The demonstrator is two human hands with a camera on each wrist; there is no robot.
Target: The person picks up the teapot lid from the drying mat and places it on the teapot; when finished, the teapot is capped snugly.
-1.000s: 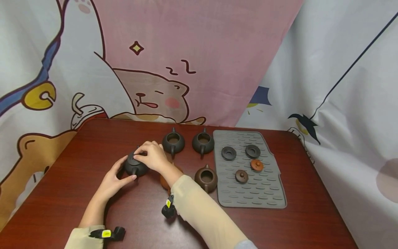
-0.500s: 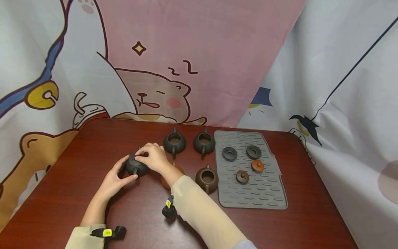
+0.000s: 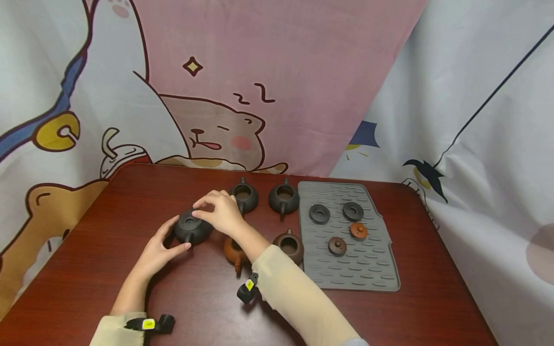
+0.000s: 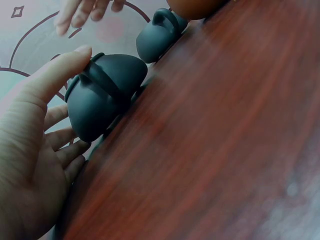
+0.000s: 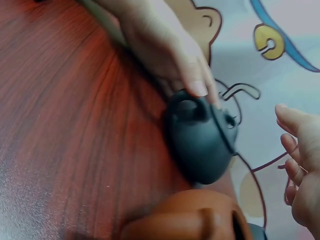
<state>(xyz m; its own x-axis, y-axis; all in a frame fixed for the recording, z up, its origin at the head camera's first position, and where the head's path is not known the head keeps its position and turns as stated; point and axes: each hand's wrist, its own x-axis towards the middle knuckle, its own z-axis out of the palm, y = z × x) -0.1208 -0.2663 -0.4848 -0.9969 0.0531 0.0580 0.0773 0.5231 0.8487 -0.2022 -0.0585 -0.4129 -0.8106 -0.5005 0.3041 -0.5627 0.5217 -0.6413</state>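
My left hand holds a dark teapot at the left of the table, thumb by its handle and fingers round the far side. In the left wrist view the thumb lies at the handle's top on this teapot. A dark lid sits on it. Just above and to the right hovers my right hand, fingers loosely bent and apart from the lid. The right wrist view shows a gap between the right hand and the lidded teapot.
Lidless teapots stand right of the hands: two dark ones at the back, an orange one partly under the right forearm, and a brown one. A grey mat bears two dark discs, an orange lid and a brown lid.
My right hand has let go of the dark teapot's lid and moved slightly up and right. The left hand keeps its place on the teapot.
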